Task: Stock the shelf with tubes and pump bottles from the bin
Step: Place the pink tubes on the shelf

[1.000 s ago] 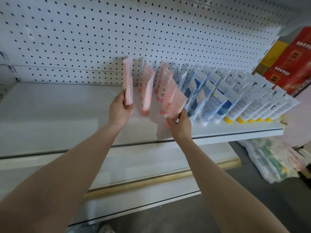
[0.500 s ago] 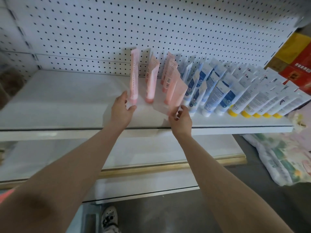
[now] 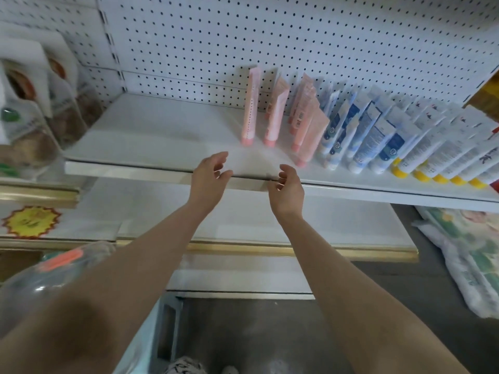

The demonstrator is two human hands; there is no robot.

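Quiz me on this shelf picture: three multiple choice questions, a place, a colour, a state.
1. The pink tubes stand where, relative to the blue-and-white tubes? A right B left C on top
2. Cap colour of the far-right white tubes? A green B black C yellow
3. The left hand and right hand? A both empty B left grips a tube C right grips a tube
Answers: B, pink stands leftmost in the row; C, yellow caps rest on the shelf; A, fingers loosely curled, holding nothing.

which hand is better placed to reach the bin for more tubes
Likely left: the left hand is empty and the bin sits low, beneath that arm; the right hand is farther across.
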